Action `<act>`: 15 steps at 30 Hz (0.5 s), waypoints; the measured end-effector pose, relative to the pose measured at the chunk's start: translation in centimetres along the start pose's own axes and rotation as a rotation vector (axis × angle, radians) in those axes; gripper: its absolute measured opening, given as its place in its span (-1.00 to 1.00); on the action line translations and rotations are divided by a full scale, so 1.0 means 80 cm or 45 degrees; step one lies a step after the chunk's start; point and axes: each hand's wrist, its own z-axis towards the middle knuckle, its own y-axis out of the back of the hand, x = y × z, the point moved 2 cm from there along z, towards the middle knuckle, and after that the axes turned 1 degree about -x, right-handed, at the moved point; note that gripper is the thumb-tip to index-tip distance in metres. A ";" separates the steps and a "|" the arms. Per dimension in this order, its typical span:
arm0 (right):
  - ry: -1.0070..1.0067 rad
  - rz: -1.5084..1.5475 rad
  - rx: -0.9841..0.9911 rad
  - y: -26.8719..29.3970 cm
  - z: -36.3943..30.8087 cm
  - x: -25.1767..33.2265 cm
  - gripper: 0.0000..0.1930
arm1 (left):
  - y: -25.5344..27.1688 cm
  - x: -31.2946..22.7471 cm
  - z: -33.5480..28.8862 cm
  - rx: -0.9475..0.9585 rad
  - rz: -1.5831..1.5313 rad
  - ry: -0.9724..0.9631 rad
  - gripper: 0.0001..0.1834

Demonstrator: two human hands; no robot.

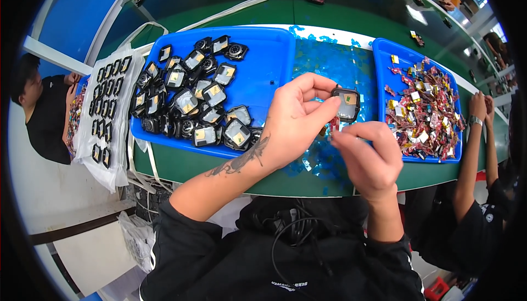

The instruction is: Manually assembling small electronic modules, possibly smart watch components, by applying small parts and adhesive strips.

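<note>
Between 2 blue trays (263,59), left fingers (325,113) gripping black case (348,106), right fingers (352,146) pinching red part (334,126)

Black short-sleeved shirt (219,262), spread across 6 o'clock. White stripes (152,254) edge its sides at 7 and 5 o'clock. Small white print (291,285) on chest, near 6. Dark tattoo (241,161) along left forearm (233,181), 7 o'clock of centre. Black cables (299,218) bunched toward 5–6, one looping thinly over fabric.
</note>
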 end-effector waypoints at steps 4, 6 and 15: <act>-0.249 0.095 -0.230 0.005 -0.007 -0.007 -0.84 | -0.006 -0.017 -0.004 0.138 -0.103 -0.007 -0.70; -0.769 0.726 -0.277 0.000 -0.020 -0.018 -0.87 | -0.006 -0.022 -0.005 0.213 -0.095 -0.014 -0.69; -1.120 1.528 -0.220 0.009 -0.025 -0.030 -0.93 | -0.004 -0.021 -0.010 0.345 0.769 -0.396 -0.75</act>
